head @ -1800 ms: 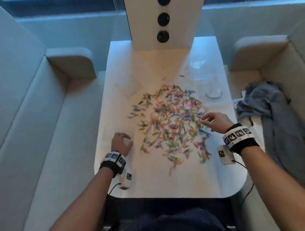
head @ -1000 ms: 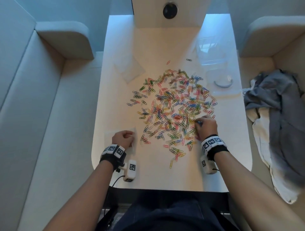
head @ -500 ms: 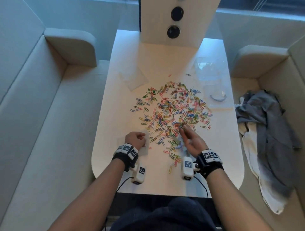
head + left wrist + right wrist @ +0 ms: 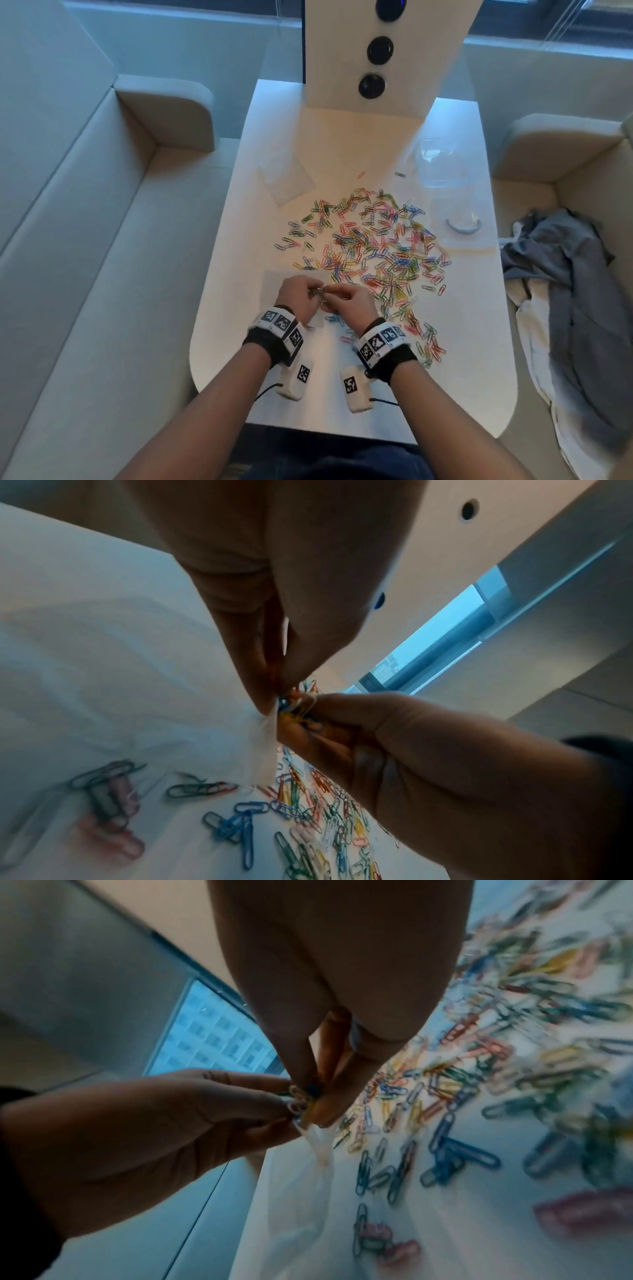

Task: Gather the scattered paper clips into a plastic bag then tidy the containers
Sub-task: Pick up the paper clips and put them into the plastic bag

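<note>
Leftmost, a pale sofa (image 4: 85, 274) flanks the white desk (image 4: 239, 342). Near the front edge, the left hand (image 4: 297, 298) pinches the rim of a clear plastic bag (image 4: 137, 685), its fingers (image 4: 253, 674) clenched on the film. Touching it, the right hand (image 4: 346, 303) grasps a small bunch of paper clips (image 4: 294, 710) at the bag's mouth. Beyond, loose coloured clips (image 4: 373, 246) lie scattered mid-desk, with clear containers (image 4: 455, 222) further right and grey cloth (image 4: 565, 274) on the seat.

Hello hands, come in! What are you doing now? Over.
Left hand pinches clear plastic bag mouth. Right hand pinches bunch of coloured paper clips at it. Most clips scattered on white table.
</note>
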The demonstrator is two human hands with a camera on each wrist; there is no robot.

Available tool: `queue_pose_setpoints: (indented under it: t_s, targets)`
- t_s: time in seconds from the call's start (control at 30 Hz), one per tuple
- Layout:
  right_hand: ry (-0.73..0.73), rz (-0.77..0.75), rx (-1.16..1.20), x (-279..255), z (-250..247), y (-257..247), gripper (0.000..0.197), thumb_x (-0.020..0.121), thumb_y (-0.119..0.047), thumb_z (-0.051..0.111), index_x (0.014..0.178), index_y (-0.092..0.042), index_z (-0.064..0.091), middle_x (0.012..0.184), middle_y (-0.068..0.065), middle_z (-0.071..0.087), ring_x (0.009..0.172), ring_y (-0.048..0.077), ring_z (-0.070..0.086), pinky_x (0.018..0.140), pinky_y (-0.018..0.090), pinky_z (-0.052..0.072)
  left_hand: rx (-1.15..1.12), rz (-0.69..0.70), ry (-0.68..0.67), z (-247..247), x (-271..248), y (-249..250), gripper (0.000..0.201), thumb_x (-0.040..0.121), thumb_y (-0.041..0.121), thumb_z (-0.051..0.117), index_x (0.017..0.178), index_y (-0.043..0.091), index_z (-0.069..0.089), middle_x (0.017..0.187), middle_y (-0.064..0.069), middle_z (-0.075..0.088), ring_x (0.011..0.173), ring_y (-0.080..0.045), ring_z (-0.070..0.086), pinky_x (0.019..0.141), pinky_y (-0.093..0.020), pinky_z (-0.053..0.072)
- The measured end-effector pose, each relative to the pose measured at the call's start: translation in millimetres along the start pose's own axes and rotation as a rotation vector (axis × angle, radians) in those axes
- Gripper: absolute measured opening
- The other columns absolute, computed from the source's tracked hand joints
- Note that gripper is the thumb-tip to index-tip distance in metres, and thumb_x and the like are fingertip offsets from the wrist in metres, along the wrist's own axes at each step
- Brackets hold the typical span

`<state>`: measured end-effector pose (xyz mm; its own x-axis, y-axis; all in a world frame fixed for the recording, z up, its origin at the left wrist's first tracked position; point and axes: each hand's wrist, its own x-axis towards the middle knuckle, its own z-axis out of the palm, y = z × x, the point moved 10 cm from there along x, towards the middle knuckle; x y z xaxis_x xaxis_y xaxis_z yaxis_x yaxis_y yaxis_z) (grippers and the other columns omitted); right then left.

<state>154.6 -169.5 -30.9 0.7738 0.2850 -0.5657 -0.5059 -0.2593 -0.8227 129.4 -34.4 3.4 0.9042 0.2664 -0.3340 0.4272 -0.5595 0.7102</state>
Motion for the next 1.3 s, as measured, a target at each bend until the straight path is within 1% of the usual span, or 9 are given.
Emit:
queue_pose_setpoints:
  t_s: [0.23,0.33,0.47,0.63,0.73,0.9,1.03,1.17,1.3]
  targets:
    - [-0.049,-0.091,-0.516,13,14,-37,0.020,0.082,0.003,0.055,0.083,-0.010,0.071,0.080,0.010,0.069,0.073,0.022,0.064,0.064,0.027,0.053,0.045,0.089,0.041,-11,0,22,0.026,0.088,0.011,0.058,0.109,0.015,0.074,0.100,-0.008,0.072,0.090,-0.022,0.067,0.086,-0.032,0.054]
    - [-0.009,-0.228,-0.857,14,27,-61,0.016,0.089,-0.009,0.057,0.089,-0.008,0.073,0.087,0.009,0.071,0.079,0.021,0.064,0.076,0.030,0.055,0.065,0.086,0.080,-27,2,19,0.026,0.087,0.010,0.058,0.105,0.017,0.075,0.097,-0.005,0.072,0.087,-0.019,0.066,0.084,-0.030,0.053]
    - [-0.223,-0.297,-1.052,13,61,-79,0.031,0.095,-0.006,0.043,0.110,-0.007,0.071,0.105,0.012,0.071,0.096,0.025,0.066,0.088,0.027,0.050,0.084,0.076,0.142,-54,3,17,0.027,0.087,0.010,0.058,0.109,0.015,0.073,0.096,-0.005,0.069,0.087,-0.019,0.064,0.085,-0.030,0.052]
    - [-0.356,-0.373,-0.559,16,67,-138,0.029,0.093,0.003,0.047,0.107,-0.004,0.071,0.101,0.011,0.073,0.081,0.018,0.073,0.071,0.023,0.059,0.077,0.052,0.262,-104,2,9,0.029,0.085,0.008,0.059,0.109,0.015,0.074,0.087,-0.001,0.065,0.077,-0.015,0.060,0.079,-0.027,0.051]
    - [-0.240,-0.438,-0.379,55,54,-162,0.024,0.091,0.002,0.052,0.103,-0.004,0.072,0.094,0.008,0.074,0.075,0.015,0.072,0.070,0.028,0.061,0.085,0.016,0.359,-142,-4,-3,0.029,0.083,0.006,0.060,0.107,0.011,0.074,0.086,0.000,0.065,0.074,-0.012,0.058,0.078,-0.022,0.048]
    - [-0.160,-0.487,-1.082,149,87,-119,0.050,0.091,-0.042,0.057,0.136,-0.020,0.052,0.144,0.009,0.048,0.133,0.027,0.043,0.111,0.043,0.035,0.113,-0.044,0.489,-194,-20,-28,0.028,0.083,0.005,0.060,0.106,0.012,0.075,0.084,-0.002,0.067,0.072,-0.013,0.057,0.076,-0.019,0.043]
    - [-0.236,-0.467,-1.523,169,129,-70,0.075,0.088,-0.068,0.038,0.151,-0.031,0.019,0.161,0.007,0.015,0.146,0.038,0.013,0.115,0.062,0.014,0.128,-0.081,0.496,-203,-21,-47,0.028,0.081,0.005,0.062,0.105,0.012,0.075,0.079,-0.004,0.066,0.070,-0.015,0.057,0.073,-0.020,0.041]
    - [-0.344,-0.600,-1.675,146,154,-38,0.069,0.094,-0.056,0.040,0.152,-0.027,0.017,0.162,0.012,0.004,0.147,0.041,0.007,0.114,0.063,0.018,0.135,-0.125,0.453,-184,-17,-70,0.026,0.082,0.006,0.064,0.104,0.012,0.076,0.076,0.001,0.062,0.069,-0.015,0.056,0.074,-0.024,0.045]
    - [-0.372,-0.846,-1.570,117,151,-37,0.046,0.090,-0.007,0.056,0.134,-0.002,0.046,0.143,0.023,0.041,0.129,0.040,0.041,0.098,0.050,0.048,0.076,-0.147,0.416,-158,-16,-82,0.026,0.081,0.003,0.062,0.101,0.011,0.076,0.078,-0.001,0.065,0.068,-0.015,0.057,0.074,-0.022,0.045]
